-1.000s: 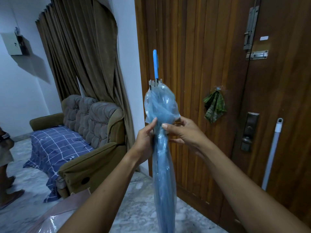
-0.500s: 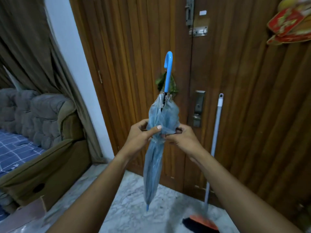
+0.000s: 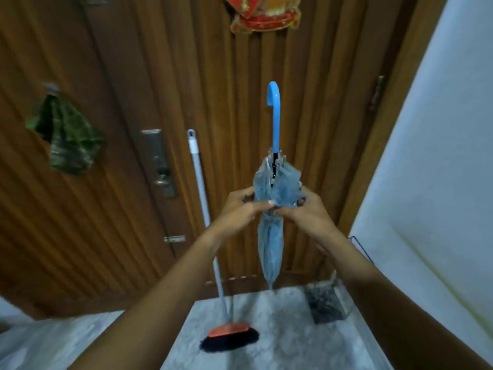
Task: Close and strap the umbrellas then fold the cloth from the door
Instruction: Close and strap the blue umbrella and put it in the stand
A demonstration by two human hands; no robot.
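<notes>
Cloth (image 3: 66,137): hangs bunched from a hook on the door (image 3: 112,249), far left, well apart from your hands. Untouched, so that step is not yet begun.

Broom (image 3: 198,182): leans against the door, just left of your left forearm. It has no part in the job.

Left hand (image 3: 237,209): raised to mid-frame, fingers curled onto the umbrella (image 3: 270,247) where the canopy is gathered in. The thumb lies across the front.

Umbrella: closed and held upright, blue crook on top, tip hanging clear above the floor (image 3: 280,316). The folds above your grip puff out loosely; below it the canopy is narrow.

Right hand (image 3: 309,212): mirrors the left from the other side, fingers pinching the same gathered band.

Step in hand, by my reading: strapping. I cannot make out the strap, nor whether it is fastened.

Next move calls for keeping one hand clamped on the folds while the other draws the strap round snug and presses it home.
</notes>
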